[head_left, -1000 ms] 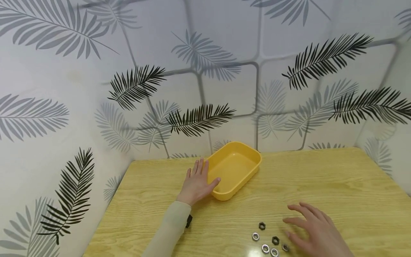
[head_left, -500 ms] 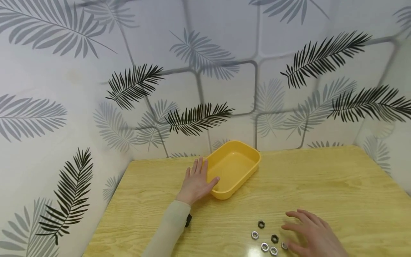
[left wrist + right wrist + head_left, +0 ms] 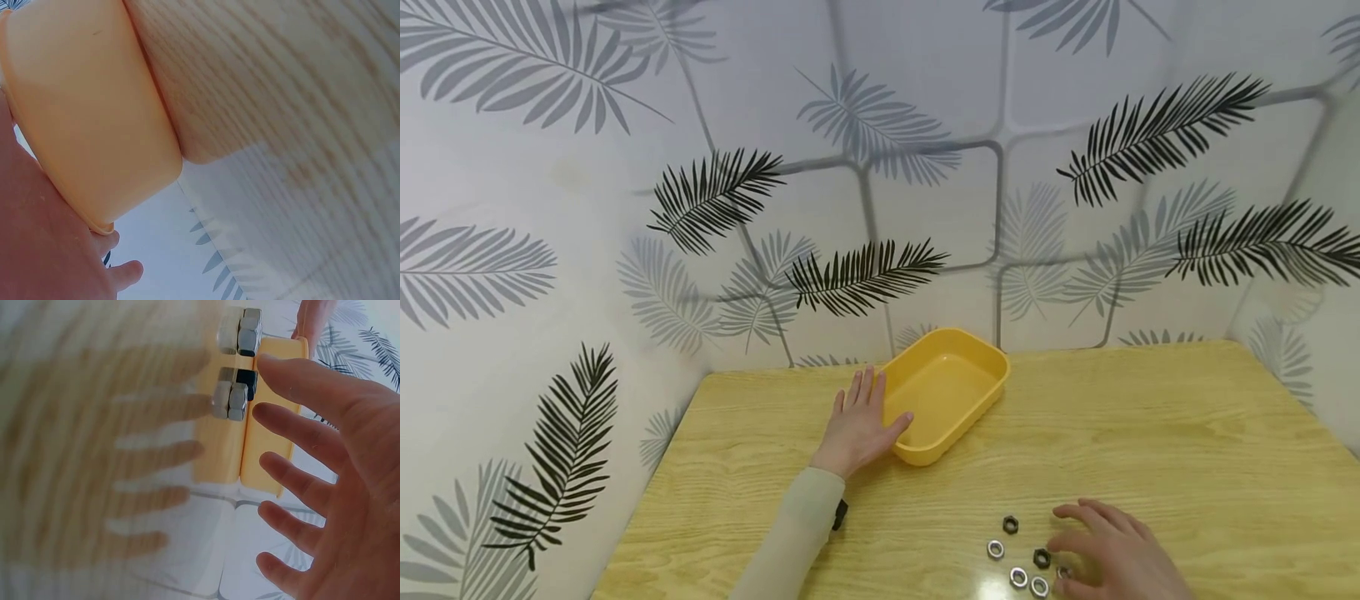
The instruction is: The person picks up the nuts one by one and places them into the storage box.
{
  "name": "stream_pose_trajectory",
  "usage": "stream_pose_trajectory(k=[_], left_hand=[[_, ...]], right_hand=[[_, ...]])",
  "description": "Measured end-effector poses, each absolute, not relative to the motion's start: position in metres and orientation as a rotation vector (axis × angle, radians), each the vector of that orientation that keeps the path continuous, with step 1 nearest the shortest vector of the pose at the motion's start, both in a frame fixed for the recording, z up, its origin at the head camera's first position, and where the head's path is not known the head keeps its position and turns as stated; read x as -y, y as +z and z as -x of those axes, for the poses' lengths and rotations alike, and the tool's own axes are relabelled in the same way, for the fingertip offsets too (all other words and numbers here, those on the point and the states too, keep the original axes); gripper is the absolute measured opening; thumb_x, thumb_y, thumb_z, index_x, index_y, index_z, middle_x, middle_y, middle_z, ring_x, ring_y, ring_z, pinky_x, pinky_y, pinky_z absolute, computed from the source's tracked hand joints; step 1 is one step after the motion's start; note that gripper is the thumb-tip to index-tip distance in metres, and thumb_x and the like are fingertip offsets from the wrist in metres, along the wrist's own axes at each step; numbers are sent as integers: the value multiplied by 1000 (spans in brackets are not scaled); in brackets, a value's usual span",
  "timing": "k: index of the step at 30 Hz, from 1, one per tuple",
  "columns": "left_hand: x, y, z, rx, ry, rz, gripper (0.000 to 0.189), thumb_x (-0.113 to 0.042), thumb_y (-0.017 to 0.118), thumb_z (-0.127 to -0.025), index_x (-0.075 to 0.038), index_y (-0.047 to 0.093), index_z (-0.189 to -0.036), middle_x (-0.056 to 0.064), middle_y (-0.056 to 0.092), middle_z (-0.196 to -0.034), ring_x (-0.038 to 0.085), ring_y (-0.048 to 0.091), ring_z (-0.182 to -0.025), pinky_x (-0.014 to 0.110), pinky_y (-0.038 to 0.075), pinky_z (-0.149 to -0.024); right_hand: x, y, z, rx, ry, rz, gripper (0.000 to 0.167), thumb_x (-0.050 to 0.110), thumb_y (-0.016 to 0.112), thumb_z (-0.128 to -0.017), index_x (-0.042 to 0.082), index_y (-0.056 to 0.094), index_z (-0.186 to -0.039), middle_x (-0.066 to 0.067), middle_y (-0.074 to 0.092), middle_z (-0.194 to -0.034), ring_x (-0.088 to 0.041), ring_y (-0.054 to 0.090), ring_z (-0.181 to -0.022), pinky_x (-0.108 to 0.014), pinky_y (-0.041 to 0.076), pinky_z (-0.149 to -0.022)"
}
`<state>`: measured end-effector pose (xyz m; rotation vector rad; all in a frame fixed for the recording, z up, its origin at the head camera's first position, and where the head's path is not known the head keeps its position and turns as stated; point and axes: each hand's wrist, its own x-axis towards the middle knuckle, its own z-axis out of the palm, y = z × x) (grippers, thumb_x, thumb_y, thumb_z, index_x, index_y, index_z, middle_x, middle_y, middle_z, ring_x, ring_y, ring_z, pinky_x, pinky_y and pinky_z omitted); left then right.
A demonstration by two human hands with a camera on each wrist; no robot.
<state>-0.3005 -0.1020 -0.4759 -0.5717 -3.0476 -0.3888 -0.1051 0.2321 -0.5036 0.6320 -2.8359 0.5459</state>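
Note:
A yellow rectangular plastic tub (image 3: 936,400) stands on the table near the wall. My left hand (image 3: 856,433) rests on its left rim with straight, spread fingers, the thumb reaching over the inside. In the left wrist view the tub's outer wall (image 3: 100,112) fills much of the left side. Several hex nuts lie loose near the table's front, among them a dark nut (image 3: 1011,524) and a silver nut (image 3: 996,549). Low beside them hovers my right hand (image 3: 1108,546), fingers apart and nothing held. Its thumb partly hides the rightmost nut (image 3: 1063,572); silver nuts (image 3: 237,402) show close by its fingertips in the right wrist view.
The wood-grain table (image 3: 1187,433) runs back to a leaf-patterned wall (image 3: 925,208). A second wall (image 3: 490,375) rises beyond the left edge. A small black object (image 3: 840,514) shows at the left wrist.
My right hand has come down and to the left, closer to the nuts. The left hand and the tub stay in place.

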Motion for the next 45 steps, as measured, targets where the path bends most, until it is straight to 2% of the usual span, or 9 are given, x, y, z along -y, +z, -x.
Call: stream_pose_trajectory(k=[7, 16, 24, 36, 45], left_hand=[[102, -478, 298, 3052, -408, 575, 88, -69, 34, -96, -10, 16, -159, 12, 6, -164, 29, 5, -150, 54, 10, -117], [103, -479, 299, 3047, -400, 576, 88, -69, 34, -96, -10, 16, -159, 13, 7, -164, 27, 4, -150, 53, 10, -117], [103, -477, 299, 3045, -411, 578, 88, -69, 34, -96, -9, 16, -159, 13, 7, -164, 28, 3, -150, 54, 10, -117], [102, -474, 299, 3059, -391, 571, 89, -70, 33, -96, -11, 13, -159, 12, 6, -164, 27, 1, -150, 53, 9, -117], [102, -475, 299, 3060, -399, 569, 89, -69, 33, -96, -10, 14, -159, 12, 6, -164, 27, 2, -150, 53, 9, -117]], right_hand=[[-230, -507, 105, 2817, 517, -664, 25, 47, 82, -73, 37, 75, -95, 2, 62, -121, -36, 53, -117, -63, 43, -84], [-226, -503, 113, 2843, 457, -720, 22, 52, 79, -76, 39, 71, -93, 2, 61, -120, -35, 54, -116, -59, 43, -89], [-220, -499, 117, 2847, 482, -713, 22, 48, 82, -72, 41, 70, -89, 3, 61, -121, -31, 53, -116, -59, 41, -91], [-215, -492, 122, 2984, 578, -668, 16, 40, 81, -76, 43, 69, -85, 5, 59, -120, -32, 50, -119, -62, 39, -92], [-216, -491, 123, 2936, 507, -692, 15, 40, 82, -75, 41, 70, -84, 5, 59, -117, -29, 53, -114, -59, 43, -90]])
